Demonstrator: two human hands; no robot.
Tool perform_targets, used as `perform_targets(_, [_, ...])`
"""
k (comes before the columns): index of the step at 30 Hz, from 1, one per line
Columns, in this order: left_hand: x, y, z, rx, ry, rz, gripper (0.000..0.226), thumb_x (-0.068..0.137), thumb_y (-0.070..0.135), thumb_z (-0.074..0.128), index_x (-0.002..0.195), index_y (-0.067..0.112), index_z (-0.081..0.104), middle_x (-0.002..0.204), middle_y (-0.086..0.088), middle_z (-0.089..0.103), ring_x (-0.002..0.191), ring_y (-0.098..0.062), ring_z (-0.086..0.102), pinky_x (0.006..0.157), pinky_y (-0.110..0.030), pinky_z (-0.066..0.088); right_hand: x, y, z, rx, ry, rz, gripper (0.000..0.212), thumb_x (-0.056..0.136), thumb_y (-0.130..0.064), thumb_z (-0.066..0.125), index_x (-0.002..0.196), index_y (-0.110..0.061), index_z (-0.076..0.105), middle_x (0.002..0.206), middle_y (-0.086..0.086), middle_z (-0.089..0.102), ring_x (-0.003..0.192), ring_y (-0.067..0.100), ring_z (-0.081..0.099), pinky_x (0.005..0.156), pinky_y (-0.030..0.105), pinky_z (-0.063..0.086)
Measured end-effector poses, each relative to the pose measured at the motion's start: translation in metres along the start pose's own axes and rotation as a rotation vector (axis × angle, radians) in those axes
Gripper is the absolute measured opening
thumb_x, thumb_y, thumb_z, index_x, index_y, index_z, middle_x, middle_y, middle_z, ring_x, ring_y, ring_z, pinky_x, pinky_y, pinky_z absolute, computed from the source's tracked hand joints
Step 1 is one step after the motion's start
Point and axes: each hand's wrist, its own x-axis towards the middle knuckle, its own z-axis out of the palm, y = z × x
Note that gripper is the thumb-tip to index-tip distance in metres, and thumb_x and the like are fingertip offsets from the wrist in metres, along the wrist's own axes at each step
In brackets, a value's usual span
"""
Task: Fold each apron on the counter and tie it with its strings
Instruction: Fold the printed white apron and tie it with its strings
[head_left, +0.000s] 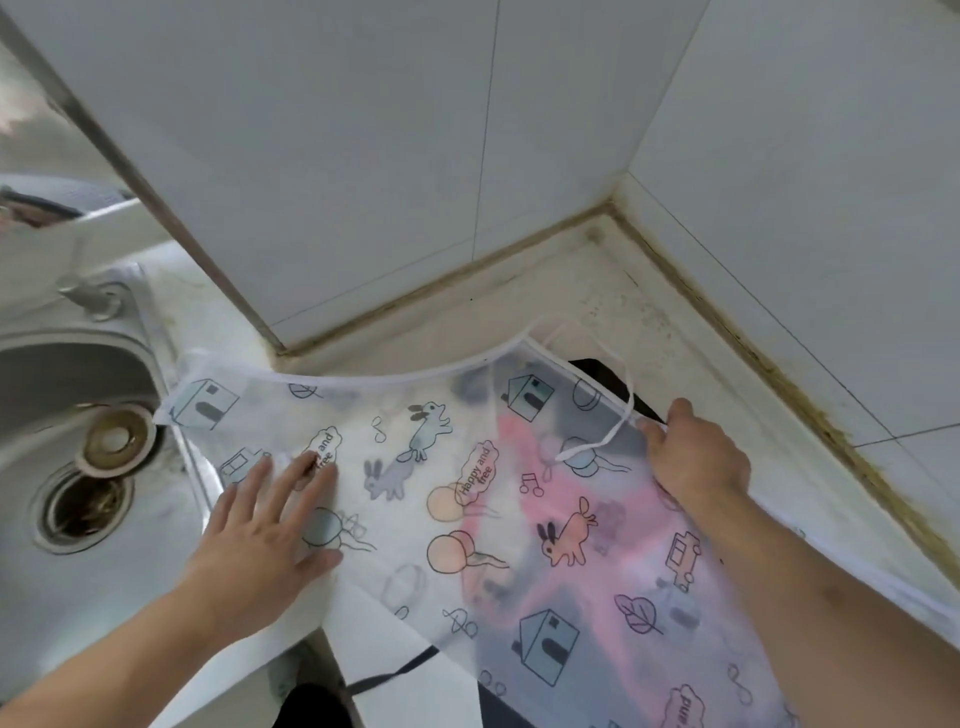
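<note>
A translucent white apron (441, 467) printed with rabbits, houses and balloons lies spread over the counter corner. Pink and dark cloth shows through it from underneath. My left hand (265, 525) presses flat on the apron's left part, fingers straight, beside the sink. My right hand (696, 452) grips the apron's right edge with curled fingers. A white string (608, 441) loops across the apron just left of that hand. A dark apron (602, 371) peeks out beyond the far edge.
A steel sink (78, 467) with an open drain and a plug sits at the left; the apron's left corner hangs over its rim. White tiled walls (415, 156) close the counter (597, 291) at the back and right. A dark strap (400, 670) hangs below the counter front.
</note>
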Motion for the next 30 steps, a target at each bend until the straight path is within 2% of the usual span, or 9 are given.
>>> perform_targets(2, [-0.002,-0.007,0.005,0.012,0.008,-0.003,0.099,0.084,0.09,0.024,0.163,0.041,-0.011,0.171,0.016,-0.011,0.16,-0.029,-0.009,0.128,-0.053,0.01,0.001,0.013,-0.006,0.12,-0.086,-0.012,0.041,0.101,-0.06,0.047,0.096,-0.019,0.047,0.082,0.005,0.064,0.075,0.027,0.062,0.063,0.034,0.047])
perform_targets(5, [0.0,-0.011,0.011,0.038,0.063,0.002,0.103,0.086,0.075,0.056,0.165,0.041,0.0,0.173,0.013,0.006,0.16,-0.033,0.006,0.124,-0.057,0.024,-0.003,0.051,-0.016,0.193,-0.162,-0.089,0.023,0.097,-0.036,0.065,0.088,-0.02,0.051,0.082,0.006,0.064,0.07,0.023,0.06,0.061,0.035,0.045])
perform_targets(10, [0.001,0.009,-0.003,0.049,-0.004,-0.115,0.097,0.084,0.053,0.076,0.161,0.031,0.023,0.171,0.0,0.016,0.158,-0.041,0.007,0.126,-0.058,0.012,-0.041,0.083,-0.01,-0.045,0.398,-0.081,0.025,0.084,-0.007,0.076,0.102,0.0,0.061,0.094,0.022,0.059,0.083,0.04,0.057,0.07,0.047,0.05])
perform_targets(14, [0.003,0.056,-0.017,0.033,0.241,0.004,0.069,0.064,0.014,0.073,0.131,0.013,0.058,0.151,-0.018,0.042,0.14,-0.047,0.035,0.11,-0.067,0.036,-0.135,0.049,0.016,0.078,0.318,-0.225,0.036,0.091,-0.021,0.067,0.122,-0.005,0.056,0.115,0.012,0.054,0.101,0.028,0.054,0.085,0.043,0.055])
perform_targets(17, [0.0,0.105,-0.018,-0.073,0.101,0.149,0.071,0.09,0.056,0.06,0.154,0.04,0.033,0.167,-0.003,0.015,0.154,-0.042,0.017,0.108,-0.072,0.036,-0.204,0.011,0.05,0.127,0.194,-0.327,0.049,0.097,-0.031,0.056,0.143,-0.019,0.048,0.143,0.007,0.046,0.132,0.027,0.046,0.109,0.045,0.048])
perform_targets(19, [-0.002,0.114,0.0,-0.066,-0.101,0.09,0.1,0.081,0.088,0.048,0.157,0.056,-0.008,0.17,0.009,-0.02,0.158,-0.035,-0.018,0.111,-0.078,0.023,-0.229,0.001,0.075,0.135,0.108,-0.313,0.063,0.1,-0.042,0.044,0.16,-0.034,0.028,0.165,0.006,0.028,0.15,0.028,0.028,0.123,0.049,0.032])
perform_targets(21, [-0.005,0.111,0.01,0.054,-0.118,0.058,0.109,0.07,0.102,0.028,0.151,0.057,-0.029,0.167,0.013,-0.033,0.154,-0.032,-0.032,0.108,-0.083,0.018,-0.242,0.021,0.098,0.077,0.04,-0.261,0.068,0.105,-0.05,0.03,0.166,-0.039,0.002,0.175,-0.001,0.002,0.16,0.024,0.008,0.128,0.051,0.017])
perform_targets(25, [-0.007,0.088,-0.006,0.061,-0.199,-0.066,0.124,0.058,0.105,0.035,0.144,0.056,-0.039,0.162,0.014,-0.042,0.153,-0.032,-0.033,0.112,-0.082,0.014,-0.262,0.096,0.118,-0.024,0.011,-0.198,0.067,0.105,-0.051,0.022,0.167,-0.033,0.003,0.175,-0.006,-0.003,0.162,0.021,0.002,0.127,0.055,0.018])
perform_targets(30, [-0.012,0.076,-0.006,-0.004,-0.124,-0.044,0.131,0.06,0.1,0.05,0.158,0.049,-0.019,0.17,0.011,-0.023,0.157,-0.03,-0.021,0.113,-0.081,0.014,-0.27,0.125,0.105,-0.023,-0.05,-0.039,0.074,0.102,-0.053,0.027,0.167,-0.025,0.01,0.174,0.002,0.013,0.159,0.026,0.017,0.124,0.058,0.026])
